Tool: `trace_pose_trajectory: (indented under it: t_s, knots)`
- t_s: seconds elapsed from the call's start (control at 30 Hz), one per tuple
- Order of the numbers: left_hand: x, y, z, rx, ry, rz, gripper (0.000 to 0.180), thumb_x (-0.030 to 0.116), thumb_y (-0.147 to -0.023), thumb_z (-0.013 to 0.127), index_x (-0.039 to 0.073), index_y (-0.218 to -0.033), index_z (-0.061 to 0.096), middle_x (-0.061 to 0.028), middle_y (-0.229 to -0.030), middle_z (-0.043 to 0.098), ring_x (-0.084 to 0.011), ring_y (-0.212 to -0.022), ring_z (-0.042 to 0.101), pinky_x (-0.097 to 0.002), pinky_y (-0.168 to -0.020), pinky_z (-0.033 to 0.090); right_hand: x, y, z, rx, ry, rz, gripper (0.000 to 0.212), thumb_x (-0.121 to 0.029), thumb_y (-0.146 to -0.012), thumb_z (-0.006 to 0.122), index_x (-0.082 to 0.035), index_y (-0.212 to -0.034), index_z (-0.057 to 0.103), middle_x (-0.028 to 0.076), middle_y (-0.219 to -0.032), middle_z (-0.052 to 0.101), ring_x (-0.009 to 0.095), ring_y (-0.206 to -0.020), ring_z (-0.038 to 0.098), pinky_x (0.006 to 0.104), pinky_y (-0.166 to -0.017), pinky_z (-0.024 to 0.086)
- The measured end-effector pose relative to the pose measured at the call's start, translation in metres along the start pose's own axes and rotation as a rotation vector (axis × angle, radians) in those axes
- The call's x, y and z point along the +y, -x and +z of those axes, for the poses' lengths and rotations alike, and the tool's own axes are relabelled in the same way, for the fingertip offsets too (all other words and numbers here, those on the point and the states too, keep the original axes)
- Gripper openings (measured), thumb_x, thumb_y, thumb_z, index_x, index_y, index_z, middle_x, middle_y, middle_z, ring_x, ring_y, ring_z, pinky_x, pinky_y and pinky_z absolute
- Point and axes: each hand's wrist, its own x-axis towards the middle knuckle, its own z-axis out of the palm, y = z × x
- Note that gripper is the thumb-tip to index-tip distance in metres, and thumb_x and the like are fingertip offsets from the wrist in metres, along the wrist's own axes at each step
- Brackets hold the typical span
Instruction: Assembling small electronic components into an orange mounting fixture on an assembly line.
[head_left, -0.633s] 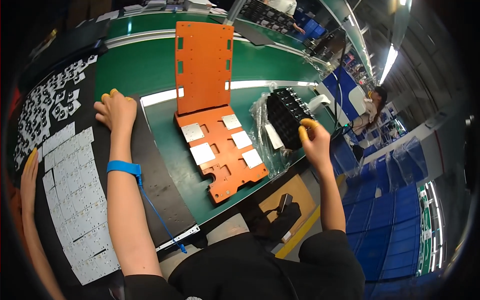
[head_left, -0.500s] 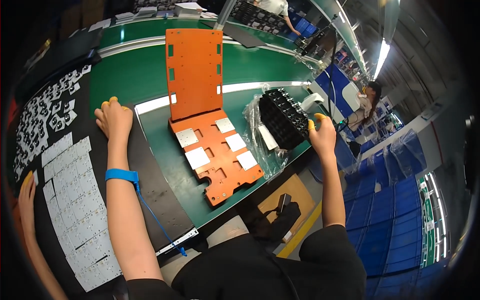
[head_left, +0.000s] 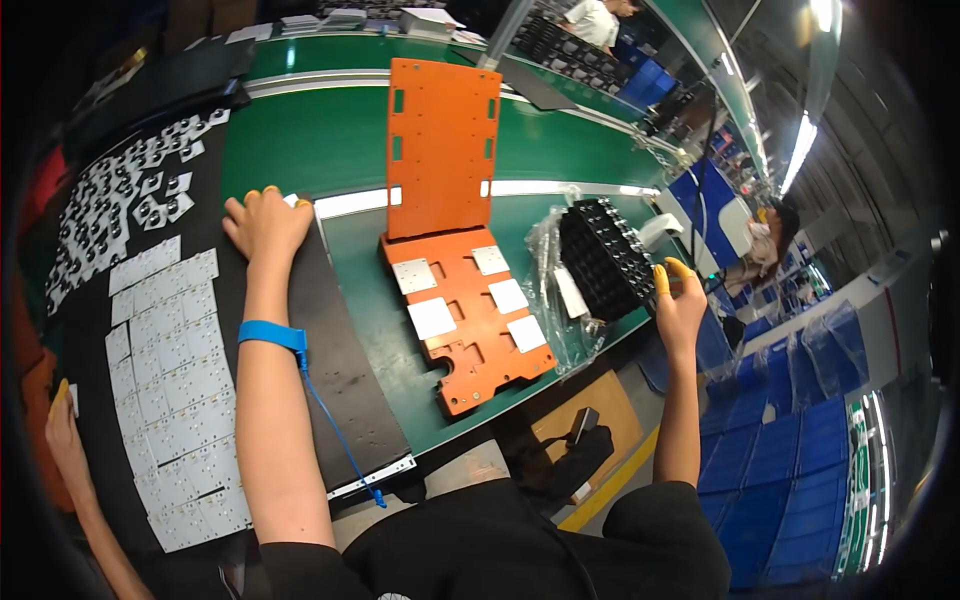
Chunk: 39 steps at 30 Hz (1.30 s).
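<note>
My left hand is at the far end of the black mat, yellow covers on its fingertips and a blue strap round the wrist. Its fingers curl down; a sliver of white shows beside the thumb, but what they grip is hidden. My right hand is at the right edge of a block of black parts on clear plastic wrap. Its covered fingertips are bent together; anything between them is too small to make out. Between my hands stands an orange fixture, lid raised, several white square plates on its base.
White circuit boards lie in rows on the left; small boards with black parts lie beyond. Another person's hand is at the far left. A blue cord runs from my wrist strap to the table edge. Blue bins stand right.
The view has swung left, so the scene sits further right. My left hand has shifted slightly on the mat. My right hand has come a little nearer along the black parts' edge.
</note>
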Motion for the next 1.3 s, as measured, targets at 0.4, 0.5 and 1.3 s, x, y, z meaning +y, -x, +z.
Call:
trace_pose_trajectory:
  t_s: [0.4, 0.5, 1.3]
  knots:
    - [-0.019, -0.027, 0.031, 0.226, 0.890, 0.056, 0.018, 0.004, -0.078, 0.069, 0.000, -0.094, 0.062, -0.0107, -0.086, 0.068, -0.0220, -0.075, 0.067, -0.0326, -0.067, 0.053, -0.107, 0.012, 0.076, -0.666, -0.781, -0.286, 0.034, 0.002, -0.080, 0.066, -0.002, -0.113, 0.061, 0.007, -0.096, 0.059, 0.011, -0.079, 0.058, 0.0215, -0.066, 0.049]
    - [0.006, -0.020, 0.018, -0.128, 1.451, 0.011, 0.021, 0.006, -0.088, 0.062, -0.004, -0.105, 0.055, -0.0147, -0.088, 0.066, -0.0201, -0.067, 0.067, -0.0261, -0.055, 0.056, -0.125, 0.006, 0.101, -0.727, -0.866, -0.295, 0.034, 0.001, -0.081, 0.067, -0.002, -0.114, 0.060, 0.006, -0.098, 0.062, 0.011, -0.081, 0.060, 0.0232, -0.067, 0.051]
    - [0.105, 0.070, 0.056, -0.722, 1.389, 0.314, 0.030, 0.001, -0.096, 0.044, -0.010, -0.124, 0.045, -0.0173, -0.117, 0.058, -0.0208, -0.105, 0.061, -0.0292, -0.092, 0.052, -0.089, -0.004, 0.198, -0.856, -1.158, 0.092, 0.031, 0.005, -0.080, 0.068, 0.004, -0.109, 0.057, 0.011, -0.104, 0.065, 0.018, -0.095, 0.065, 0.0296, -0.086, 0.054]
